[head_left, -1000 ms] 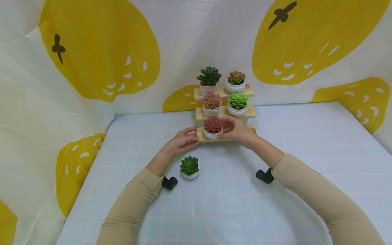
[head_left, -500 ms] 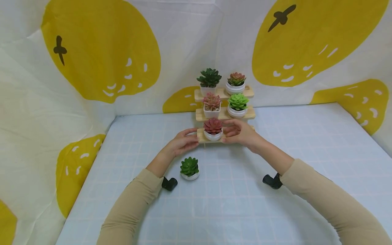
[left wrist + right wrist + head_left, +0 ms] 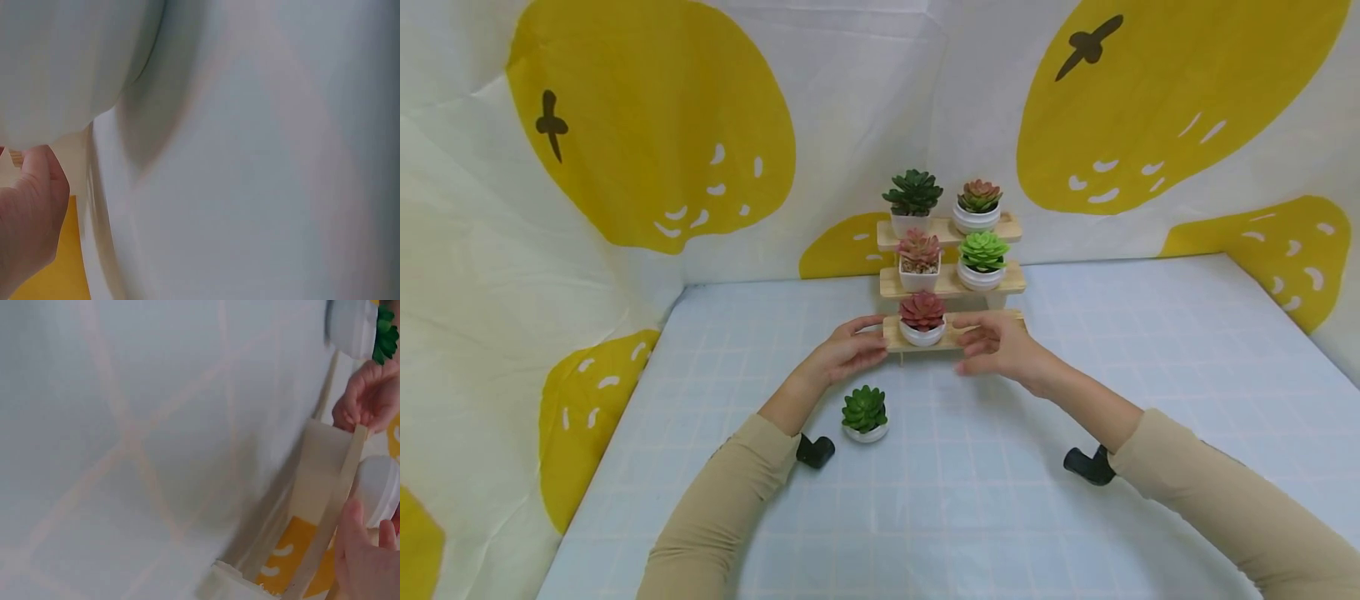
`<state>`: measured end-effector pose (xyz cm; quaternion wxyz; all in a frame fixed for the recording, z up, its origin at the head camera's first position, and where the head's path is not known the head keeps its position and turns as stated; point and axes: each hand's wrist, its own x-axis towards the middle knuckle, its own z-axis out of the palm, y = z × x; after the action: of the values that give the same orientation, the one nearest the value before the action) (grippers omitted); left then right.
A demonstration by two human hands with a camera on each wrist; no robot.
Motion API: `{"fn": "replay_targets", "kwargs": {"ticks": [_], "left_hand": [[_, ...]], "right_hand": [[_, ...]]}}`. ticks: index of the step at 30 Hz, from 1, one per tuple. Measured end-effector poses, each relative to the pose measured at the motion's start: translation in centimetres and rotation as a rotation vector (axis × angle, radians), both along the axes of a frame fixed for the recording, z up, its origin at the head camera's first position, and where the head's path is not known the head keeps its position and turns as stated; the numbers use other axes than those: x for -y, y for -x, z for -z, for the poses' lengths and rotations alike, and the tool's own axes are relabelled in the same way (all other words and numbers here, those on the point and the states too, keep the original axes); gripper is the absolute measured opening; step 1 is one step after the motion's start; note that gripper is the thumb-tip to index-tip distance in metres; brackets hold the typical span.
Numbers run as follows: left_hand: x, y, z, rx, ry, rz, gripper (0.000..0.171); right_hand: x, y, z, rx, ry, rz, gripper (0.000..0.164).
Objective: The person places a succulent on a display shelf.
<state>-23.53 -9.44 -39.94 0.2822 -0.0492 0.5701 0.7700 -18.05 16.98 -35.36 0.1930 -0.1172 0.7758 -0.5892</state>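
Observation:
A three-tier wooden plant stand point(image 3: 892, 332) stands near the back of the table. My left hand point(image 3: 850, 350) holds the left end of its lowest board, fingers and thumb at the edge. On that board, left of its middle, sits a dark red succulent point(image 3: 922, 317) in a round white pot. My right hand point(image 3: 1003, 350) is just right of that pot, fingers loosely bent and apart from it, in front of the board. The right wrist view shows the right hand point(image 3: 365, 559) beside the board point(image 3: 331, 519) and white pot point(image 3: 376, 487). A green succulent point(image 3: 865, 412) stands on the table near the left forearm.
The middle tier bears a pink succulent point(image 3: 919, 258) and a bright green one point(image 3: 983, 258). On the top tier are a dark green succulent point(image 3: 913, 196) and a reddish-green one point(image 3: 978, 204). A lemon-print cloth point(image 3: 865, 125) hangs behind. Black wrist devices point(image 3: 816, 451) flank the forearms.
My right hand has let go of the dark red succulent's pot and moved back to the right and nearer. The pot stays on the lowest board. My left hand has kept its place.

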Motion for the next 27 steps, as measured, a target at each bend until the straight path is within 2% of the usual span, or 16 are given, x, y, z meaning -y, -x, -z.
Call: {"fn": "replay_targets", "kwargs": {"ticks": [12,22,27], "left_hand": [[0.1,-0.1,-0.1,-0.004,0.011,0.012,0.057],[0.0,-0.1,0.1,-0.015,-0.003,0.002,0.056],[0.0,-0.1,0.1,-0.024,0.011,0.003,0.056]], "right_hand": [[1.6,-1.6,1.6,0.013,0.005,-0.094,0.069],[3.8,-2.0,2.4,0.008,0.078,-0.174,0.067],[5.0,-2.0,3.0,0.012,0.072,-0.213,0.066]]}}
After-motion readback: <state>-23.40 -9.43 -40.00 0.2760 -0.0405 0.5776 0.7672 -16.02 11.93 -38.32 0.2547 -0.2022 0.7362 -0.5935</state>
